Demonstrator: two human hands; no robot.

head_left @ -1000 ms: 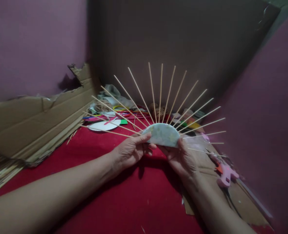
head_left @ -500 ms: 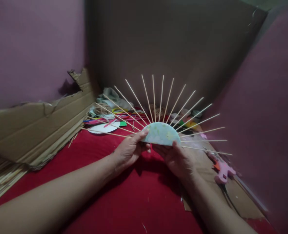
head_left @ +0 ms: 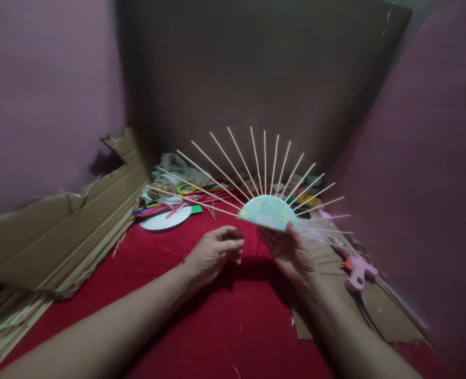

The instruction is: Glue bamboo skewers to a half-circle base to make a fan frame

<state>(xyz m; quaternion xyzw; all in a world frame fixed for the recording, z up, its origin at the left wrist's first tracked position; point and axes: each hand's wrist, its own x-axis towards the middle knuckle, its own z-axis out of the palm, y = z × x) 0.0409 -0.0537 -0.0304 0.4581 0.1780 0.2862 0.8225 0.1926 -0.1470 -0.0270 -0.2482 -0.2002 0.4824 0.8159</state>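
Observation:
A pale blue-green half-disc (head_left: 268, 211) with yellowish blotches hangs above the red cloth, thin wooden sticks (head_left: 236, 151) fanning out from its curved edge. My right hand (head_left: 290, 252) grips its lower right edge, thumb on the front face and fingers behind. The half-disc tilts, its right end lower. Below its left end, my left hand (head_left: 219, 247) is apart from it, fingers loosely curled and holding nothing.
Red cloth (head_left: 217, 326) covers the surface. Torn cardboard (head_left: 75, 231) and a bundle of sticks (head_left: 16, 326) lie left. Behind are a white disc (head_left: 165, 218), twine (head_left: 162, 188) and yellow-handled scissors (head_left: 184, 188). Right, a pink glue gun (head_left: 359, 271) rests on cardboard (head_left: 394, 316).
My left hand has let go of the half-disc and dropped below it. The half-disc, held by my right hand alone, has tilted with its right end lower.

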